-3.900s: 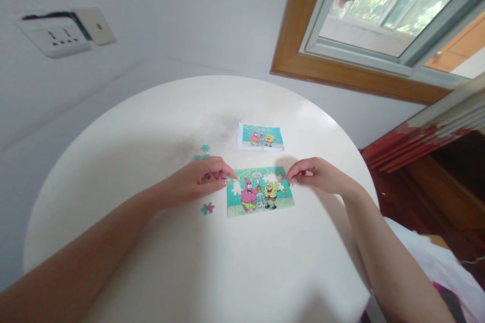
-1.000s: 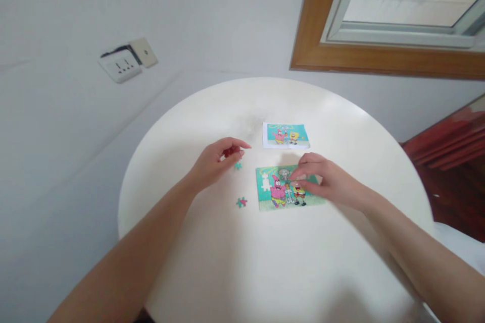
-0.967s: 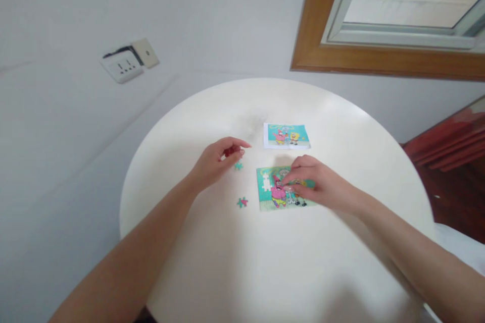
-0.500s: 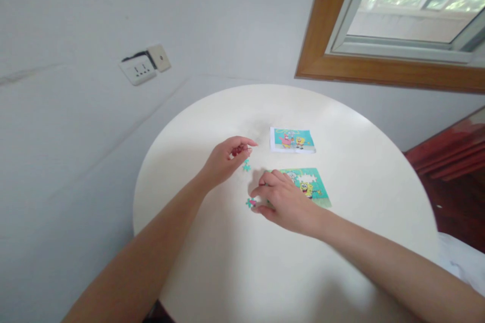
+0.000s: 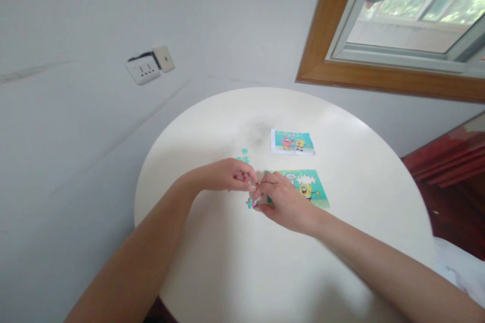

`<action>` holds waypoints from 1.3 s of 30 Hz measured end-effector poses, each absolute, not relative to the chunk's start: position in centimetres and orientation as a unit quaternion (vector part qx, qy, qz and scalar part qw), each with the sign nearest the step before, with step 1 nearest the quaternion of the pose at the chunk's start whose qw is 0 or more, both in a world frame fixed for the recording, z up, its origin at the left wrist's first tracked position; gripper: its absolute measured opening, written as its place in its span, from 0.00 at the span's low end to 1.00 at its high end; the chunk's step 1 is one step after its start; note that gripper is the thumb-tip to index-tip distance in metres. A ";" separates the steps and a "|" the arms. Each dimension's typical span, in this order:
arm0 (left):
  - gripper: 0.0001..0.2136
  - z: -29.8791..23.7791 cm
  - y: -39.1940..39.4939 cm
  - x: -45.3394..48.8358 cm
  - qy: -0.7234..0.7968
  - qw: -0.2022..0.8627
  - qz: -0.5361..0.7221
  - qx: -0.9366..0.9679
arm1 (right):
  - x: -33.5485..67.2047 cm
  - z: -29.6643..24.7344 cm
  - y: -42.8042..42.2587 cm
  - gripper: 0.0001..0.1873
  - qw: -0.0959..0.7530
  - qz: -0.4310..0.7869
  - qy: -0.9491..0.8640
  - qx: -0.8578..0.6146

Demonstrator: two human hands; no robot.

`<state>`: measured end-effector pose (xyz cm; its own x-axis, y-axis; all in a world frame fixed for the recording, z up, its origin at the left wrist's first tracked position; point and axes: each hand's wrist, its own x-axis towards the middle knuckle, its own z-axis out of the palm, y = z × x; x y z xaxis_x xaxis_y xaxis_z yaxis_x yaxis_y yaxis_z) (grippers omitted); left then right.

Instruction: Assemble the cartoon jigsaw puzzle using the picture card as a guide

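My left hand (image 5: 232, 175) is bent over the table with its fingers curled together, its tips close to the right hand's fingers; what they pinch, if anything, is too small to make out. My right hand (image 5: 285, 198) lies over the left edge of a partly assembled jigsaw puzzle (image 5: 318, 185) with cartoon figures on teal, which has a white gap near its upper edge. Between its thumb and fingers is a teal and pink puzzle piece (image 5: 250, 204). Several loose teal puzzle pieces (image 5: 245, 151) lie just beyond my left hand.
Behind the puzzle lies a printed reference picture (image 5: 293, 142) on white paper. All this sits on a round white table (image 5: 212, 121) against the wall. A wall socket (image 5: 144, 69) is at the left, a wood-framed window (image 5: 322, 68) at the upper right.
My left hand has come nearer and lower, from beside the loose pieces to my right hand's fingertips, and its fingers have closed. My right hand has hardly moved.
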<state>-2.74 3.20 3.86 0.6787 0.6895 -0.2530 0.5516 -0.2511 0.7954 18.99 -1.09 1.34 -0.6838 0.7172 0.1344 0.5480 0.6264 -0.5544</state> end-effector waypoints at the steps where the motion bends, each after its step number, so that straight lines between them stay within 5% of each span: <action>1: 0.13 3.9 3.1 -2.8 0.389 0.491 0.040 0.778 | 19.0 1.3 -1.1 0.08 0.175 0.241 -0.885 -0.359; 12: 0.09 4.1 2.5 -1.8 0.381 0.497 -0.060 0.778 | 19.3 0.9 -1.4 0.07 0.183 0.216 -0.893 -0.350; 16: 0.10 3.5 2.6 -1.9 0.390 0.487 -0.031 0.781 | 21.2 1.9 0.3 0.16 0.215 0.246 -0.884 -0.335; 21: 0.13 2.7 3.0 -1.0 0.406 0.431 0.100 0.799 | 25.7 3.5 2.9 0.13 0.289 0.245 -0.839 -0.391; 27: 0.10 1.2 3.2 0.7 0.369 0.316 0.221 0.846 | 27.3 1.5 3.2 0.13 0.237 0.193 -0.875 -0.376; 39: 0.07 1.0 2.8 1.9 0.351 0.222 0.207 0.886 | 25.8 0.8 1.7 0.13 0.200 0.166 -0.902 -0.346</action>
